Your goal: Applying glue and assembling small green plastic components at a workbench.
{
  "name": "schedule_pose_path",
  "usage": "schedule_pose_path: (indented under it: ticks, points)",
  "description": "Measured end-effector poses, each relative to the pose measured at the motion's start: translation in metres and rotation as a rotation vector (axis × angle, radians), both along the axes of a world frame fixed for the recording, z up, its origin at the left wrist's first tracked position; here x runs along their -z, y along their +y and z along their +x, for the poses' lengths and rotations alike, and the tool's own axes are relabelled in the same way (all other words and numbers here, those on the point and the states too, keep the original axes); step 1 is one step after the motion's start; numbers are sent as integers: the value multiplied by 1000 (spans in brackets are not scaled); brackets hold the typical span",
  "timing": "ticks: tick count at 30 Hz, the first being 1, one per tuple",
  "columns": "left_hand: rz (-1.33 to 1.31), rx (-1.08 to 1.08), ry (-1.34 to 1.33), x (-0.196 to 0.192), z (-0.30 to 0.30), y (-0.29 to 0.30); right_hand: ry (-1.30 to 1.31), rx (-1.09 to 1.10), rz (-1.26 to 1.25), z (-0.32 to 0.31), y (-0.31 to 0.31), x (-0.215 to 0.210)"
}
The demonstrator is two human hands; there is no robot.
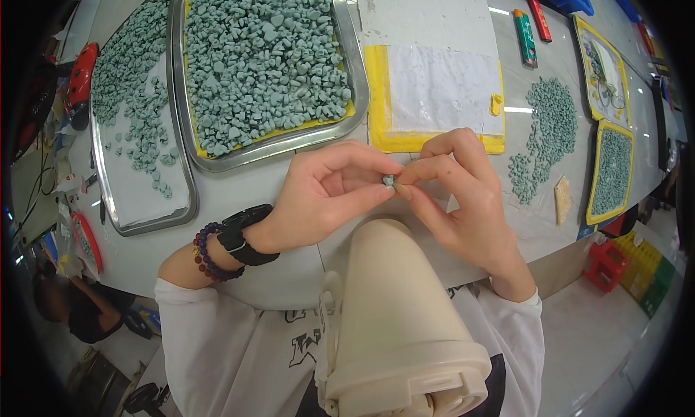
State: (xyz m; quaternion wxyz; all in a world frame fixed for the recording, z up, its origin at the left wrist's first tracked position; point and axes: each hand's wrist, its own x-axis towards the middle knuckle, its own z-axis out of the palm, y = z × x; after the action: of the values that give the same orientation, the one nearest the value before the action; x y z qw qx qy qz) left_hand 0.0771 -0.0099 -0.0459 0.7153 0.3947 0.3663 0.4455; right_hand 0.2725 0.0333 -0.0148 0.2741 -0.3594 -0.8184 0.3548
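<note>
As the left hand pinches a bead, the right hand seemingly pinches it.

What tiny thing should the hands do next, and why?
Maybe the right hand should gently turn the little grey-green piece. The left hand seems to have it between thumb and index finger, and the right fingertips are right beside it. Fingers hide part of it, so turning might show more.
</note>
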Motion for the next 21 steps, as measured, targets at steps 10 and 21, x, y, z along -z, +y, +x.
schedule_pose_path:
  ticks: [10, 21]
  points:
    - [-161, 88, -56, -5, -3, 6, 14, -44, 214, 2, 2, 4]
    - [-218, 83, -71, -3, -2, 6, -12, -55, 355, 2, 3, 9]
